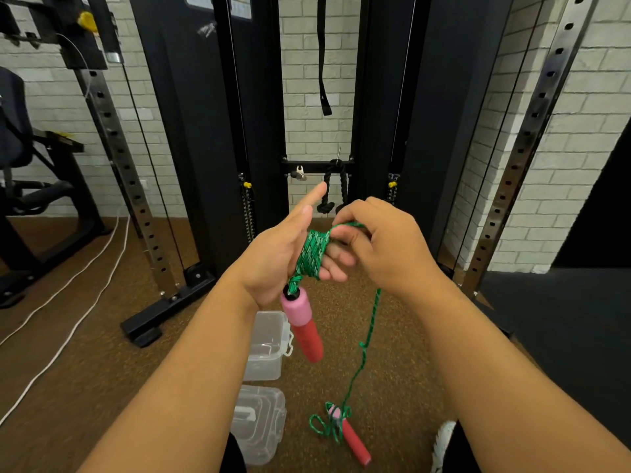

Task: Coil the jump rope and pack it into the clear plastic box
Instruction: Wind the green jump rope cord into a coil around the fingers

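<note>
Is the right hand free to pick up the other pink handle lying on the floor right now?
Probably not yet. The right hand is pinching the green rope being wound round the left hand. Nothing lies over the floor handle, but it is far below, so the hand would have to let go.

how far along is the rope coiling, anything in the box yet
Partly done: several turns of green braided jump rope sit wound round the left hand. The right hand pinches the next loop. Left: the slack down to the pink foam handle on the floor, then packing the clear plastic box.
</note>
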Demonstrator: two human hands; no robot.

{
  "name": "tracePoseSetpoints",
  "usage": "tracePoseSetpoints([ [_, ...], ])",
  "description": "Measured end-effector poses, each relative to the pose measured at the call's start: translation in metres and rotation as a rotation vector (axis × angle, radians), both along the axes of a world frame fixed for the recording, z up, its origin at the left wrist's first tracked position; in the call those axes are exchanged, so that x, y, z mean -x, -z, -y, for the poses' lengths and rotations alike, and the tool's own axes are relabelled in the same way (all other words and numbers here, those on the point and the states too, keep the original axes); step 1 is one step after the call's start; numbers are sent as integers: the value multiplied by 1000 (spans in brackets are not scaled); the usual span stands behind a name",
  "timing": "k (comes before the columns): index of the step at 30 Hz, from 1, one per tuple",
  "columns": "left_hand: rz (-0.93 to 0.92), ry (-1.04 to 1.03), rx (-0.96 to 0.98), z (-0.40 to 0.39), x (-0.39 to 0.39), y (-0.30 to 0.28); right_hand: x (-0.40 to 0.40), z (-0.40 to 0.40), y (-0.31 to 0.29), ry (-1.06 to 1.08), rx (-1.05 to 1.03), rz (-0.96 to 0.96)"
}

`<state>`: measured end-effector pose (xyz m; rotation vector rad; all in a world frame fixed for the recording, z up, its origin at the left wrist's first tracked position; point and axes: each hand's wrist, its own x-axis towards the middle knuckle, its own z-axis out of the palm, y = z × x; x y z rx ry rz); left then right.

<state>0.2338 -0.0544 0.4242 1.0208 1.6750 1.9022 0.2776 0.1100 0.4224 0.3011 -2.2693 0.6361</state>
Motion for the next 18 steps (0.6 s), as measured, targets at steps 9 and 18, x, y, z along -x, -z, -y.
tracePoseSetpoints([
  [9, 36, 101, -237, 0, 6, -7, 10, 4, 33, -78, 288, 137],
  [18, -73, -29, -260, 2, 10, -11, 0, 22, 56, 26, -121, 175],
])
